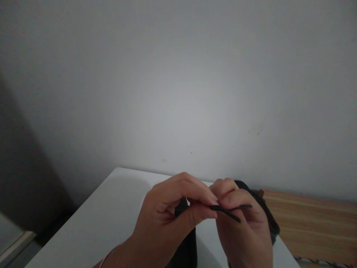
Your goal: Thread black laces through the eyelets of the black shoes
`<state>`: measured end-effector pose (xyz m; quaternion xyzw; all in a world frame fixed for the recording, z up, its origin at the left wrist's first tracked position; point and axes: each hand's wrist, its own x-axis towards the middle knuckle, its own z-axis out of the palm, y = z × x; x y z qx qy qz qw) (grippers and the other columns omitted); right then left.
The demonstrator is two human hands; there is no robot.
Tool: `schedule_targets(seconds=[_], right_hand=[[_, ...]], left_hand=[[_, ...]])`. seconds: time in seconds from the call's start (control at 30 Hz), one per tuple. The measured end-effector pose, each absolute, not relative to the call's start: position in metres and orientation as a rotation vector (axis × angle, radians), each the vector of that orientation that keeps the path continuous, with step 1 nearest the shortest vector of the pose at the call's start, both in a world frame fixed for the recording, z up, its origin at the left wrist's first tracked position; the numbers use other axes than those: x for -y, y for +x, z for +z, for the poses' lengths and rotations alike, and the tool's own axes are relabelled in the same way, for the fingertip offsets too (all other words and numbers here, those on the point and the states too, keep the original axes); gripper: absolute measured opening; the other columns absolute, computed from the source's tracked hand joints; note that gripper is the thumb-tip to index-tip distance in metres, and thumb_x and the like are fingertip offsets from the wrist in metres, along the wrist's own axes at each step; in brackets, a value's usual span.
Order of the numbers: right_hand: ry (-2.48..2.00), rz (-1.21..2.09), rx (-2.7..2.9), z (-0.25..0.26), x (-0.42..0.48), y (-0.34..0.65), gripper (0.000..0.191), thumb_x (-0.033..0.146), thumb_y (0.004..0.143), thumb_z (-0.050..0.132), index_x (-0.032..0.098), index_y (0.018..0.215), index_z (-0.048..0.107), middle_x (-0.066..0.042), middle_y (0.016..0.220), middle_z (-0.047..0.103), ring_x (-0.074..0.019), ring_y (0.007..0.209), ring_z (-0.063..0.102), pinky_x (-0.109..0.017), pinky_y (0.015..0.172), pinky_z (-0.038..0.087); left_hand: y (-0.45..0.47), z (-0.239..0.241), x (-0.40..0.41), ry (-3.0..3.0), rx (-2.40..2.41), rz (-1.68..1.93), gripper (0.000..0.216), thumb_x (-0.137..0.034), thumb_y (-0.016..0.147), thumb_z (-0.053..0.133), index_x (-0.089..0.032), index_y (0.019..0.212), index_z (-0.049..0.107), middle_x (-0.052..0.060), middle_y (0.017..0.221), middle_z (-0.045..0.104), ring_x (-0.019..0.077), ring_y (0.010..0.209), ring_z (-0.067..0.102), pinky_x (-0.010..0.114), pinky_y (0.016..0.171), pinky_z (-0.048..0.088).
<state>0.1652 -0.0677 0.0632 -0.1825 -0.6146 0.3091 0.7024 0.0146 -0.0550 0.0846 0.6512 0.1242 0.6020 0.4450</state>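
Observation:
Thumb and index finger of my left hand (167,212) pinch a thin black cord (227,213). Close against it on the right, my right hand (242,227) is closed, its curled fingers also on the cord. Two dark ends of the cord stick out to the right across the right hand's thumb and fingers. Part of the cord is hidden between the fingertips. Below and behind my left hand lies a black object (191,245), mostly covered by the hand, so its kind does not show.
Both hands are above a white table (122,201) that stands against a pale wall (178,93). Another black item (269,212), partly hidden, rests at the table's right edge behind my right hand. Beyond it is a wood-grain surface (315,223). A pale edge (16,245) shows at lower left.

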Motion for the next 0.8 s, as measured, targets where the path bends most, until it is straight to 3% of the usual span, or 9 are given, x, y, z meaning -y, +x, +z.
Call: schedule_targets(seconds=[0.1, 0.17, 0.23, 0.3, 0.4, 0.57, 0.8], right_hand=[[-0.385, 0.746, 1.160, 0.067, 0.063, 0.172, 0.022, 0.042, 0.089, 0.070, 0.023, 0.078, 0.065, 0.001, 0.074, 0.059, -0.0153, 0.077, 0.059, -0.030, 0.074, 0.053], [-0.384, 0.847, 1.032, 0.068, 0.060, 0.182, 0.028, 0.046, 0.088, 0.069, 0.022, 0.077, 0.061, 0.005, 0.063, 0.051, -0.0115, 0.060, 0.053, -0.026, 0.065, 0.053], [-0.402, 0.923, 0.945, 0.065, 0.058, 0.195, 0.031, 0.049, 0.088, 0.068, 0.022, 0.076, 0.058, 0.010, 0.054, 0.035, -0.0074, 0.041, 0.030, -0.019, 0.044, 0.042], [-0.456, 0.902, 0.864, 0.057, 0.053, 0.211, 0.033, 0.049, 0.087, 0.069, 0.021, 0.075, 0.058, 0.011, 0.053, 0.024, -0.0078, 0.041, 0.014, -0.017, 0.034, 0.027], [-0.572, 0.761, 0.758, 0.033, 0.040, 0.238, 0.034, 0.046, 0.080, 0.079, 0.020, 0.071, 0.058, 0.010, 0.056, 0.030, -0.0080, 0.046, 0.020, -0.017, 0.037, 0.026], [-0.838, 0.498, 0.695, -0.023, 0.015, 0.279, 0.033, 0.042, 0.074, 0.083, 0.016, 0.074, 0.063, 0.010, 0.052, 0.035, -0.0055, 0.048, 0.030, -0.017, 0.042, 0.027], [-0.998, 0.318, 0.576, -0.081, 0.006, 0.299, 0.028, 0.037, 0.072, 0.082, 0.015, 0.078, 0.066, 0.009, 0.048, 0.043, -0.0058, 0.045, 0.033, -0.021, 0.043, 0.025]], left_hand=[[0.008, 0.077, 0.045, 1.484, -0.354, 1.599, 0.005, -0.023, 0.093, 0.067, -0.023, 0.090, 0.071, 0.001, 0.091, 0.073, 0.0152, 0.091, 0.066, 0.024, 0.084, 0.051], [0.001, 0.069, 0.035, 1.334, -0.344, 1.638, 0.006, -0.029, 0.096, 0.062, -0.025, 0.096, 0.066, 0.001, 0.088, 0.073, 0.0162, 0.091, 0.066, 0.029, 0.087, 0.052], [-0.010, 0.059, 0.024, 1.207, -0.311, 1.619, 0.008, -0.032, 0.097, 0.061, -0.025, 0.099, 0.062, 0.000, 0.076, 0.070, 0.0151, 0.075, 0.065, 0.028, 0.074, 0.055], [-0.024, 0.047, 0.011, 1.116, -0.326, 1.614, 0.010, -0.032, 0.094, 0.064, -0.023, 0.098, 0.062, -0.003, 0.064, 0.062, 0.0099, 0.057, 0.054, 0.020, 0.056, 0.048], [-0.048, 0.022, -0.013, 1.027, -0.478, 1.742, 0.018, -0.030, 0.085, 0.075, -0.018, 0.091, 0.063, -0.006, 0.057, 0.049, 0.0062, 0.052, 0.040, 0.014, 0.048, 0.036], [-0.082, -0.032, -0.052, 0.920, -0.831, 1.887, 0.030, -0.036, 0.074, 0.082, -0.016, 0.075, 0.059, -0.009, 0.054, 0.035, 0.0054, 0.047, 0.026, 0.015, 0.041, 0.025], [-0.098, -0.086, -0.061, 0.878, -0.998, 1.909, 0.023, -0.030, 0.072, 0.080, -0.016, 0.078, 0.063, -0.010, 0.048, 0.037, 0.0052, 0.043, 0.030, 0.018, 0.041, 0.023]])
